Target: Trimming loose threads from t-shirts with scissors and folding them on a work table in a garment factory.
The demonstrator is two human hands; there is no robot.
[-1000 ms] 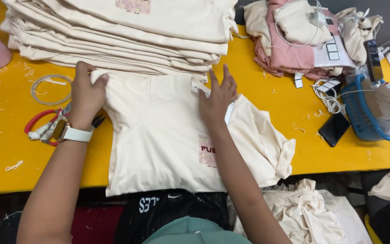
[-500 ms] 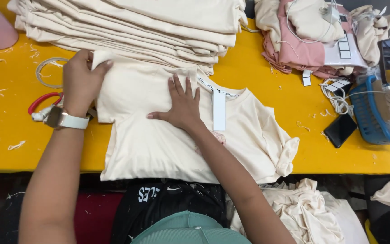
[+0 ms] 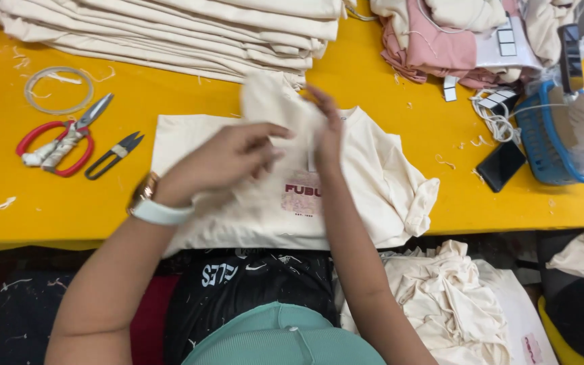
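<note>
Yellow table (image 3: pixel 400 74): both hands, left (image 3: pixel 224 162) and right (image 3: pixel 326 132), pinch cream shirt (image 3: pixel 373 182); scissors (image 3: pixel 62 142), stacked shirts (image 3: pixel 170 30) nearby

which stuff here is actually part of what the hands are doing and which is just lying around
In hand:
- cream T-shirt, spread on the yellow table
- left hand and right hand, both lifting its fabric

Lying about:
- red-handled scissors
- small black snips
- stack of folded cream shirts
- blue basket
- dark phone
</note>
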